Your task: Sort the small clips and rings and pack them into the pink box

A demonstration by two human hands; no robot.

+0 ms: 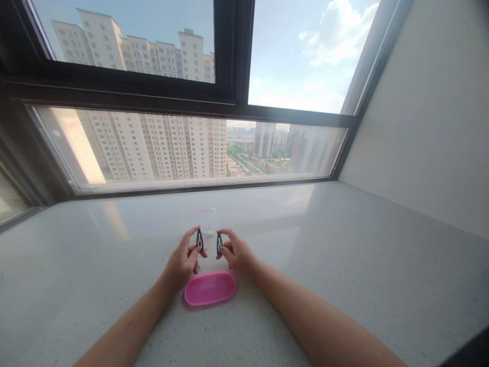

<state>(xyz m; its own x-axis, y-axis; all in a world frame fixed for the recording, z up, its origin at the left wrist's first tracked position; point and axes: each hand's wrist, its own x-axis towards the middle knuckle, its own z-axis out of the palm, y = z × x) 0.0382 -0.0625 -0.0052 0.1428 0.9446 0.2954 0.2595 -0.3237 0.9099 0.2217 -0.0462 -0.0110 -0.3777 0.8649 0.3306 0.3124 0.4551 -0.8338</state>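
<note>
Between the thumb and index finger of my left hand (185, 257) stands a black snap hair clip (199, 239), held upright. My right hand (235, 251) pinches a second black snap hair clip (219, 243) the same way. The two clips are side by side with a small gap between them. Just below my hands lies a pink oval dish (210, 289), with nothing visible in it. A clear plastic bag (202, 216) with a pink line along its top edge lies behind the clips. Small items at its lower end are too small to make out.
The hands are over a pale speckled sill (305, 224). Dark window frames (153, 94) rise behind it, with tall buildings outside. A plain wall (428, 127) borders the right side. A dark shape (468, 349) cuts into the lower right corner.
</note>
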